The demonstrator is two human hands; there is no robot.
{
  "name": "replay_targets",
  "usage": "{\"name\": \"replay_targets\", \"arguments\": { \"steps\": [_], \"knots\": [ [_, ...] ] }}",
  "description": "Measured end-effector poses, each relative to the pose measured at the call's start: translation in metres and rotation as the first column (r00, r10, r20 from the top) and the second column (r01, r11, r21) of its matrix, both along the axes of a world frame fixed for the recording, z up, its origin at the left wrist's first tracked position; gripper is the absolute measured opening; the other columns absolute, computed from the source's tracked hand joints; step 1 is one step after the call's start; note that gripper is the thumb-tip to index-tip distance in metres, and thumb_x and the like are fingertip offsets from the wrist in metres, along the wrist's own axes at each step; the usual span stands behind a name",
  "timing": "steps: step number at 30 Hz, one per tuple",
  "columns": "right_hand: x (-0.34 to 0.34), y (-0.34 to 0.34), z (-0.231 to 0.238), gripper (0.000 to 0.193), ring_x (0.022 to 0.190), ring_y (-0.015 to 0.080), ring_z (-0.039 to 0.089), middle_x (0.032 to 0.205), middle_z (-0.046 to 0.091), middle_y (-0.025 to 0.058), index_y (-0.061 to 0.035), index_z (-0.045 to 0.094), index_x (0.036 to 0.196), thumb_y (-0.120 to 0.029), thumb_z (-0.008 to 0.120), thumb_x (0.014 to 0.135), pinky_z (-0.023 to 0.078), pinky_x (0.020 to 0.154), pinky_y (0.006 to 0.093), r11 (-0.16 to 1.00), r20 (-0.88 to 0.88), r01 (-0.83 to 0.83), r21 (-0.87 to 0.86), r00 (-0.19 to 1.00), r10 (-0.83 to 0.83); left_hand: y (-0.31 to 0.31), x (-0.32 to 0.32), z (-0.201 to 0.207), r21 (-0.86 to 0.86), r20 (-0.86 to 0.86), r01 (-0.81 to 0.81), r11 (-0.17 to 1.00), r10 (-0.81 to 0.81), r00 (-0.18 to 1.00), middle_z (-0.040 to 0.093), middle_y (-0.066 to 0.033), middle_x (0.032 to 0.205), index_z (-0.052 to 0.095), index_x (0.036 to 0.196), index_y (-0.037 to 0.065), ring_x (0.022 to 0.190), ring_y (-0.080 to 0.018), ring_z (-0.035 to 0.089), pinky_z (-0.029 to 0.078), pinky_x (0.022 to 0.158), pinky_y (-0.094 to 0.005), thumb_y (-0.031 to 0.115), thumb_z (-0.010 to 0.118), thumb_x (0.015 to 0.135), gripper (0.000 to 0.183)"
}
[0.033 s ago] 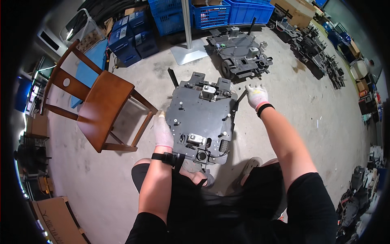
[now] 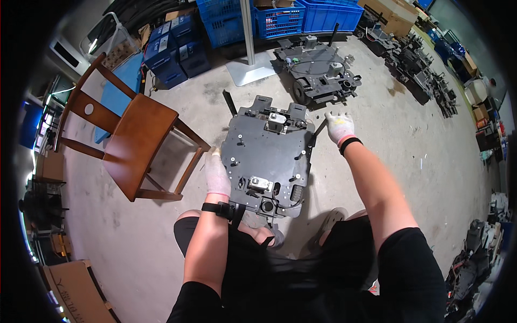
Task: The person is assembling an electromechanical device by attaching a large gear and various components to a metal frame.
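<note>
In front of me on the floor lies a flat black wheeled chassis (image 2: 266, 153), with silver motor-like units, short standoffs and upright black posts. My gloved left hand (image 2: 216, 175) grips its left edge; part of the fingers is hidden there. Off its right side, my gloved right hand (image 2: 340, 128) is beside the top of a black post (image 2: 319, 133), fingers apart and holding nothing I can see. Whether it touches the post is unclear. A wheel (image 2: 297, 192) shows through the plate near its lower right.
A brown wooden chair (image 2: 137, 142) stands close by my left hand. Beyond the chassis are a second chassis (image 2: 318, 70), a metal pole base (image 2: 250, 69), blue batteries (image 2: 172, 54) and blue crates (image 2: 331, 17). Dark parts (image 2: 412, 67) line the right side. A cardboard box (image 2: 75, 290) is at lower left.
</note>
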State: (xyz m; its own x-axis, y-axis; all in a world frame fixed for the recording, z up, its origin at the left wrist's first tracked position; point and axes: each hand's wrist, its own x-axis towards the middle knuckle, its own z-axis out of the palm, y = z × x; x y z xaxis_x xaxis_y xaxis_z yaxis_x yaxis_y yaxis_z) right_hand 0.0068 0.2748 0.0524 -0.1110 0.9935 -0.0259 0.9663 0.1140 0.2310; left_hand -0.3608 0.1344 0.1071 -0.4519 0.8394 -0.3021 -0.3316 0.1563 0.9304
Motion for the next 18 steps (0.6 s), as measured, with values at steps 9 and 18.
{"name": "replay_targets", "arguments": {
  "steps": [9, 18],
  "knots": [
    [0.023, -0.027, 0.007, 0.023, 0.100, 0.0294, 0.066, 0.102, 0.070, 0.0112, -0.0198, 0.064, 0.110, -0.025, 0.051, 0.092, 0.047, 0.086, 0.0459, 0.980, -0.115, 0.140, -0.139, 0.981, -0.157, -0.030, -0.040, -0.054, -0.061, -0.162, 0.090, 0.994, -0.099, 0.982, 0.054, -0.0151, 0.130, 0.052, 0.129, -0.003, 0.116, -0.0220, 0.052, 0.042, 0.097, -0.0330, 0.027, 0.051, 0.093, 0.046],
    [0.063, -0.106, 0.021, 0.022, 0.111, 0.0297, 0.057, 0.107, 0.063, 0.0118, -0.0143, 0.073, 0.091, -0.031, 0.060, 0.086, 0.045, 0.090, 0.0465, 0.987, -0.070, 0.156, 0.041, 0.986, -0.153, -0.056, -0.006, -0.042, -0.332, -0.051, 0.212, 0.919, -0.242, 0.969, 0.060, -0.0040, 0.117, 0.060, 0.125, 0.012, 0.098, -0.0140, 0.050, 0.036, 0.084, -0.0323, 0.046, 0.058, 0.089, 0.051]
  ]
}}
